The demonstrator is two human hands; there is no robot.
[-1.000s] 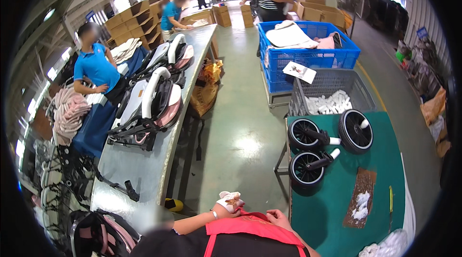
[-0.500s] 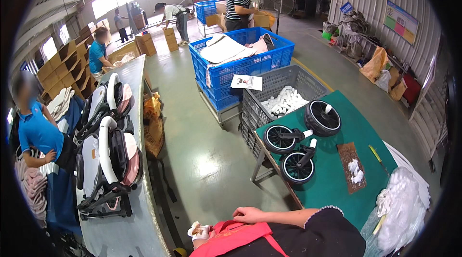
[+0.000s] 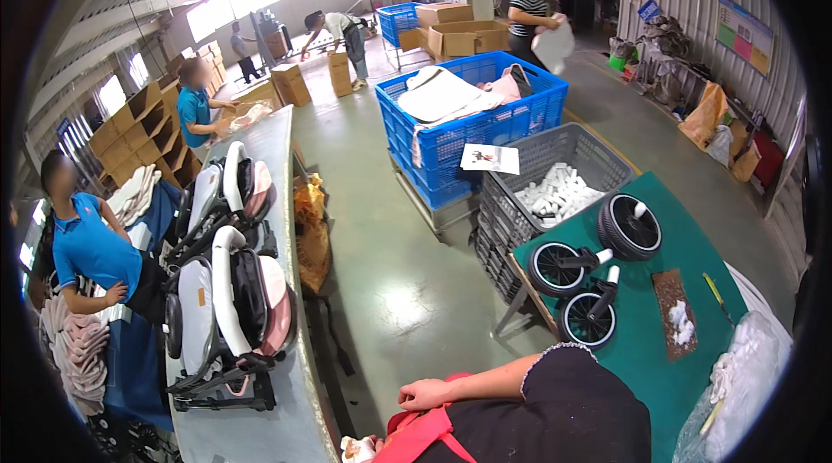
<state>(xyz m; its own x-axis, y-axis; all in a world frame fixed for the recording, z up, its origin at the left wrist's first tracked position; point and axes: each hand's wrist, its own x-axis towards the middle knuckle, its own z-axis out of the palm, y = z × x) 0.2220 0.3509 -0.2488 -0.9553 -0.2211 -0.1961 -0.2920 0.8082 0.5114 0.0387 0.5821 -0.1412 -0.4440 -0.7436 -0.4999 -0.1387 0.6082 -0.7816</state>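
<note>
My right hand [image 3: 423, 394] is held in front of my body with its fingers curled, against the red apron [image 3: 420, 434]. Whatever those fingers may hold is hidden. At the lower edge my left hand [image 3: 357, 449] shows only in part, with a stained white covering on it; its fingers are mostly cut off. To my right, a green-topped table [image 3: 637, 376] carries spoked wheels: a front wheel with fork [image 3: 588, 319], another such wheel [image 3: 556, 268] and a thicker wheel pair [image 3: 630, 226]. A brown board [image 3: 674, 316] with white scraps lies beside a yellow-green cutter [image 3: 716, 291].
Left stands a long grey table [image 3: 303, 376] with folded stroller frames [image 3: 230, 307]. Ahead are a blue crate [image 3: 433, 172] of fabric pieces and a grey crate [image 3: 598, 146] of white parts. Clear plastic bags [image 3: 741, 376] lie at right. Several co-workers stand farther off.
My view has turned left, so the scene sits farther right. My left hand has sunk toward the lower edge. The striped-shirt co-worker now holds a white sheet-like piece to the side.
</note>
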